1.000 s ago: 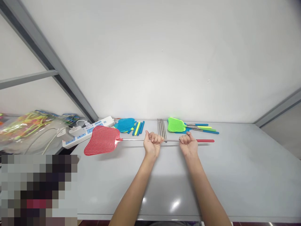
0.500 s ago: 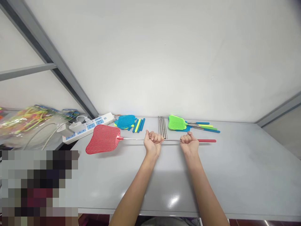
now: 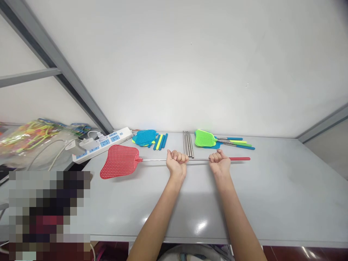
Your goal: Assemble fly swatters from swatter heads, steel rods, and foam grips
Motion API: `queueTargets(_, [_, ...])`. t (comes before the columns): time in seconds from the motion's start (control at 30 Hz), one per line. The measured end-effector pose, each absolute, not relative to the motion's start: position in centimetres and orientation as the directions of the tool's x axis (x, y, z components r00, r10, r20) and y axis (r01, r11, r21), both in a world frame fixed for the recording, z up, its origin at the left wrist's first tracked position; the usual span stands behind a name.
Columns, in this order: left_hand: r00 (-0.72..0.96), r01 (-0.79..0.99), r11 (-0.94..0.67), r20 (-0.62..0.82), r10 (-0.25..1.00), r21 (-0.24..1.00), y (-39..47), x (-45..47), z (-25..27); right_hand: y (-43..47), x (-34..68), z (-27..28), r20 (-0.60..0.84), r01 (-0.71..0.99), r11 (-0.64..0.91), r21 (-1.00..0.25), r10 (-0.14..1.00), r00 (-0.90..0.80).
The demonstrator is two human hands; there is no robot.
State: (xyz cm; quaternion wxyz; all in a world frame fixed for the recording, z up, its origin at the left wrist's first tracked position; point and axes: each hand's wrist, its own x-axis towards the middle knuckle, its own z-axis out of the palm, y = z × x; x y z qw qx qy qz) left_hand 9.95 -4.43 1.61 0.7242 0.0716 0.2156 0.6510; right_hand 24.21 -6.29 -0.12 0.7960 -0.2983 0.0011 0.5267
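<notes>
On the grey table point(image 3: 280, 203), in front of a pale wall point(image 3: 206, 76), the person works with both forearms stretched forward. A red fly swatter point(image 3: 121, 161) spans the space ahead of them, held crosswise, with its perforated head at the left and its red handle point(image 3: 240, 158) at the right. The left hand point(image 3: 177, 163) is clamped around the thin metal shaft point(image 3: 154, 160), its fingers curled over and the thumb pointing up. The right hand point(image 3: 219, 162) is also closed on the swatter, just where the shaft meets the red handle, most of which sticks out beyond the fist. A stretch of bare shaft shows between the two fists, which are apart from each other.

Behind the left hand, near the wall, lie a stack of blue swatter heads point(image 3: 145, 138) with yellow-green showing beneath, and beside it a row of loose blue and yellow handle sleeves point(image 3: 160, 141). Several metal rods point(image 3: 188, 144) lie side by side between the sleeves and a pile of swatters with a green head point(image 3: 205, 138) on top. At the far left are a white power strip point(image 3: 123, 135) with plugs in it and a clear plastic bag point(image 3: 29, 139) of colourful items.
</notes>
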Motion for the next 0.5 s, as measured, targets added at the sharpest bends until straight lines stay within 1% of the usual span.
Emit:
queueTargets(0.17, [0.062, -0.911, 0.149, -0.231, 0.971, 0.384, -4.38, 9.8, 1.58, -6.33, 24.33, -0.2, -0.307, -0.833, 0.263, -0.487, 0.841, 0.445])
queueTargets(0.5, [0.069, -0.907, 0.159, -0.235, 0.97, 0.389, -4.43, 9.73, 1.74, -6.47, 24.64, -0.13, -0.313, -0.84, 0.276, -0.468, 0.837, 0.449])
